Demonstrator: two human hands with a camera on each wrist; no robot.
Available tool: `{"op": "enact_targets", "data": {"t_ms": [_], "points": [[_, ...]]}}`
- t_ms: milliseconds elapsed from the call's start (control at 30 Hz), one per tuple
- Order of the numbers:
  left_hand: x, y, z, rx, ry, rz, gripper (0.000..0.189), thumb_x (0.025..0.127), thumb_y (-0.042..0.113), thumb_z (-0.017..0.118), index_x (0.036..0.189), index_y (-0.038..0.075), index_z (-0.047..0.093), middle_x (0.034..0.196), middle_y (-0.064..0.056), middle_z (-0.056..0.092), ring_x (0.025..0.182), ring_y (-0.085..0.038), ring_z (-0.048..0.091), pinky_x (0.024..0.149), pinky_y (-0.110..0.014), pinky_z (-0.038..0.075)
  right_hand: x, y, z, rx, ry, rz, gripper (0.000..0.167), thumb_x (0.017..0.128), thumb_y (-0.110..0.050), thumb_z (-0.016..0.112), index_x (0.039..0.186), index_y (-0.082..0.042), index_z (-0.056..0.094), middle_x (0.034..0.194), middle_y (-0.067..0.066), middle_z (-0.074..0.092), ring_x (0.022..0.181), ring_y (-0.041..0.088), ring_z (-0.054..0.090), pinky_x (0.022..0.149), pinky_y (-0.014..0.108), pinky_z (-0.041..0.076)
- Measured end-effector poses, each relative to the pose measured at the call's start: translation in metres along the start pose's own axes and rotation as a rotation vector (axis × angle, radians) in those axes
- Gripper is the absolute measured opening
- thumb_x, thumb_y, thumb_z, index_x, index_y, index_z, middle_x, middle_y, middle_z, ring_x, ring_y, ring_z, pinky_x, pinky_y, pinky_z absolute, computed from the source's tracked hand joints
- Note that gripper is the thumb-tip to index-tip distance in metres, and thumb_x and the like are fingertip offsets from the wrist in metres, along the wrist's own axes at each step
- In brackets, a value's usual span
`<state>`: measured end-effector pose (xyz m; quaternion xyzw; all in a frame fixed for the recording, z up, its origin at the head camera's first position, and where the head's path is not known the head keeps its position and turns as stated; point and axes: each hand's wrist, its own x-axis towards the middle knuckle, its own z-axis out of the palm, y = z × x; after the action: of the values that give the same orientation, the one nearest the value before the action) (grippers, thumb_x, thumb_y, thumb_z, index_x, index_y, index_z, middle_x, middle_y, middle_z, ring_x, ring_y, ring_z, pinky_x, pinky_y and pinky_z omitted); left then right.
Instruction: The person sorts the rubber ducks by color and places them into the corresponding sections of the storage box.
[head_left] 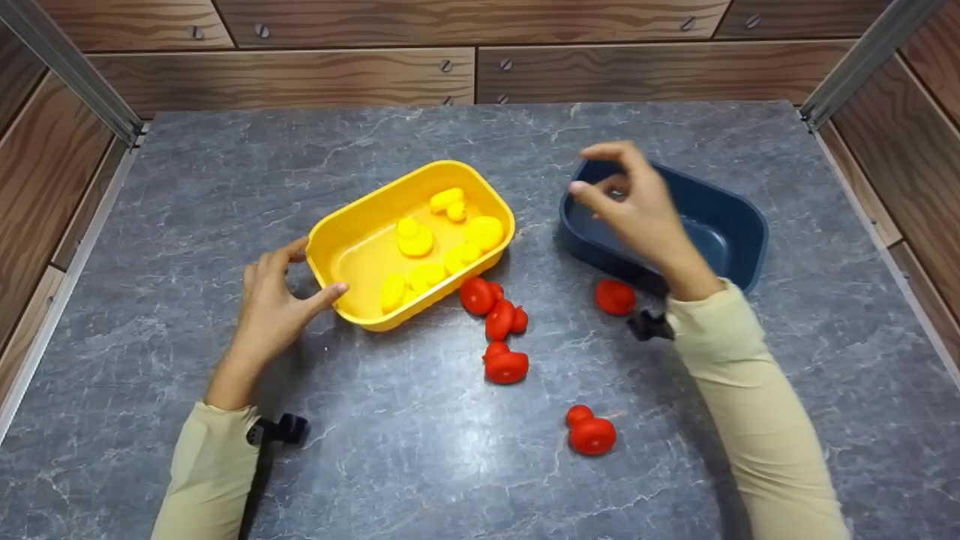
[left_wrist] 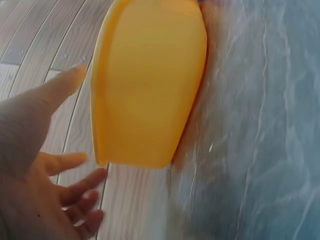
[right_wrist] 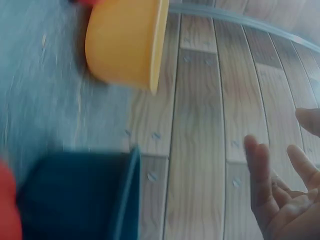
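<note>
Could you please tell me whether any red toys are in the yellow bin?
No, in the head view the visible red toys lie on the table outside the yellow bin, which holds only yellow toys.

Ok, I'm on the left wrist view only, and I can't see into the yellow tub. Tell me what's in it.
Observer: Several small yellow toys lie in the yellow tub.
Operator: Now report anything loose on the table.
Observer: Five red toys lie on the table, spread between the tub's near side and the person's right.
Operator: Locate the right hand for me.
Observer: The right hand hovers above a dark blue tub, its thumb and forefinger apart.
</note>
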<state>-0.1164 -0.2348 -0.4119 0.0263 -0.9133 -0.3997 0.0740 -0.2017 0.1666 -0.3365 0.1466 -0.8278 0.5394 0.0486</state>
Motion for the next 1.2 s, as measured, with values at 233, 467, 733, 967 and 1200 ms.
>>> {"op": "enact_targets", "data": {"t_ms": [233, 467, 733, 967, 1200], "points": [[-0.007, 0.018, 0.009, -0.185, 0.298, 0.305, 0.045, 0.074, 0.006, 0.081, 0.115, -0.003, 0.063, 0.108, -0.019, 0.063, 0.099, -0.022, 0.047, 0.087, -0.028, 0.033, -0.018, 0.015, -0.039, 0.031, 0.104, 0.008, 0.045, 0.087, -0.005, 0.069, 0.128, 0.002, 0.052, 0.123, -0.010, 0.054, 0.092, 0.001, 0.066, 0.075, 0.016, 0.052], [-0.017, 0.046, 0.020, -0.341, 0.187, 0.503, 0.042, 0.069, -0.004, 0.079, 0.109, -0.006, 0.064, 0.098, -0.019, 0.066, 0.090, -0.009, 0.055, 0.080, -0.021, 0.044, -0.032, 0.039, -0.068, 0.128, 0.173, 0.000, 0.042, 0.086, 0.004, 0.066, 0.125, -0.001, 0.054, 0.123, -0.005, 0.057, 0.094, 0.007, 0.066, 0.077, 0.015, 0.051], [-0.022, 0.078, 0.037, -0.321, -0.027, 0.604, 0.051, 0.070, 0.007, 0.084, 0.116, 0.004, 0.064, 0.107, -0.010, 0.065, 0.094, -0.023, 0.056, 0.079, -0.028, 0.044, -0.047, 0.056, -0.089, 0.147, 0.223, 0.017, 0.042, 0.087, 0.005, 0.065, 0.125, -0.007, 0.056, 0.124, -0.002, 0.056, 0.100, 0.009, 0.063, 0.080, 0.015, 0.049], [-0.018, 0.102, 0.047, -0.292, -0.183, 0.621, 0.058, 0.073, 0.022, 0.085, 0.123, 0.007, 0.060, 0.115, -0.005, 0.063, 0.102, -0.023, 0.054, 0.085, -0.035, 0.044, -0.057, 0.066, -0.116, 0.213, 0.306, 0.035, 0.043, 0.086, 0.002, 0.067, 0.126, -0.010, 0.056, 0.122, -0.002, 0.056, 0.103, 0.009, 0.061, 0.083, 0.015, 0.046], [-0.016, 0.114, 0.053, -0.242, -0.237, 0.589, 0.066, 0.074, 0.029, 0.084, 0.131, 0.010, 0.055, 0.120, -0.005, 0.062, 0.108, -0.015, 0.054, 0.086, -0.040, 0.047, -0.062, 0.069, -0.137, 0.241, 0.328, 0.086, 0.054, 0.084, 0.002, 0.069, 0.133, -0.011, 0.048, 0.126, -0.002, 0.049, 0.108, 0.009, 0.056, 0.085, 0.014, 0.044]]}}
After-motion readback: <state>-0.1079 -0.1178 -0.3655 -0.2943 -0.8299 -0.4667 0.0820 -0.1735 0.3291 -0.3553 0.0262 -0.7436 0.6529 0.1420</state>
